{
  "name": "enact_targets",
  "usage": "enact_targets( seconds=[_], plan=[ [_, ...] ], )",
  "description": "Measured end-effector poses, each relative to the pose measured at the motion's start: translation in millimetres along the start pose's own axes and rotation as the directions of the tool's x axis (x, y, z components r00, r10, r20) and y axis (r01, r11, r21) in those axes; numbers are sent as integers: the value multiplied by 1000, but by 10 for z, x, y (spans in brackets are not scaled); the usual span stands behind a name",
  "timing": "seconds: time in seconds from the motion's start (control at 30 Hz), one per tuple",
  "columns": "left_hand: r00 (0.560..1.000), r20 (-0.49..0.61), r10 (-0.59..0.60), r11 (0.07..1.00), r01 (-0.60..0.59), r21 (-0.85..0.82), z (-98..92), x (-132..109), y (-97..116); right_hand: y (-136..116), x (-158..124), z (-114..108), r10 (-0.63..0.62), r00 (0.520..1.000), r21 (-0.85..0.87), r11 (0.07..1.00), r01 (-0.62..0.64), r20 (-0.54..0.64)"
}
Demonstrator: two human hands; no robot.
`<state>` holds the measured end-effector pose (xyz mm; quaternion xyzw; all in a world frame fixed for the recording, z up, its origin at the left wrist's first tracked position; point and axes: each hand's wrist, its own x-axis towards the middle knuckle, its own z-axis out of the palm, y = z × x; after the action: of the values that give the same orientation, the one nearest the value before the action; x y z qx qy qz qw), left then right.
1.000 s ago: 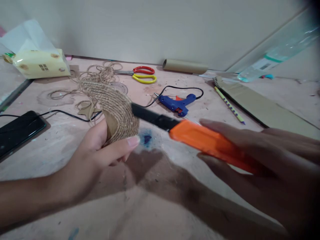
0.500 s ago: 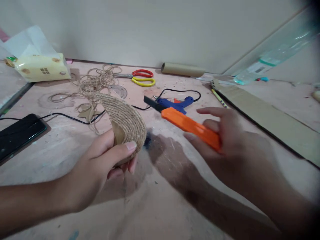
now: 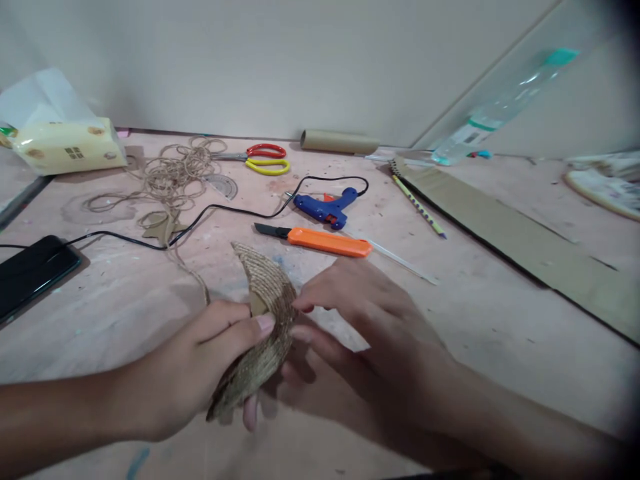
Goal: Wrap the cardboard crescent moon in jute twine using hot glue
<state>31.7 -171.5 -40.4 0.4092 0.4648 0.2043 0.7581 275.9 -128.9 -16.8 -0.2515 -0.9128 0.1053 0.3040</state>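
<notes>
My left hand [image 3: 220, 353] grips a cardboard crescent [image 3: 270, 287] wrapped in rows of jute twine, thumb on its face and fingers behind. Bare cardboard shows along the inner curve. At the crescent's outer edge is my right hand [image 3: 365, 320], its thumb and forefinger apart and their tips at or very near the twine; whether they touch is hard to tell. Just beyond that hand an orange utility knife [image 3: 330, 241] lies on the table with its dark blade out. A blue glue gun [image 3: 327, 208] lies behind the knife.
Tangled twine [image 3: 175, 173], scissors [image 3: 267, 159], a protractor [image 3: 223, 187] and a cardboard star [image 3: 163, 227] lie back left. A phone [image 3: 37, 273] and tissue pack [image 3: 70, 147] sit farther left. Rightward are a cardboard strip [image 3: 500, 227], pencil [image 3: 420, 208], tube [image 3: 340, 142] and bottle [image 3: 480, 127].
My right hand has let go of the utility knife, which now lies on the table, and has come left to the crescent. My left hand has tilted the crescent and brought it lower.
</notes>
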Motion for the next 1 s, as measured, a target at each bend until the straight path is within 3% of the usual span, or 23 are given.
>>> enact_targets(
  seconds=[0.2,0.37,0.53,0.73,1.0],
  plan=[
    [999,38,-12,987,18,-159,104,-41,49,-3,23,53,27,999,27,999,-28,32],
    [999,-21,30,999,-31,-38,86,-42,92,-20,36,9,53,996,65,996,-58,76],
    [997,-37,73,993,-69,101,56,-55,114,-4,6,24,-81,997,53,995,80,12],
    [994,-33,105,985,-99,139,68,-89,106,32,-57,38,-130,991,69,989,131,-21],
    [996,10,84,993,-84,82,20,-57,35,31,-42,105,-49,998,117,992,53,-44]
  ],
)
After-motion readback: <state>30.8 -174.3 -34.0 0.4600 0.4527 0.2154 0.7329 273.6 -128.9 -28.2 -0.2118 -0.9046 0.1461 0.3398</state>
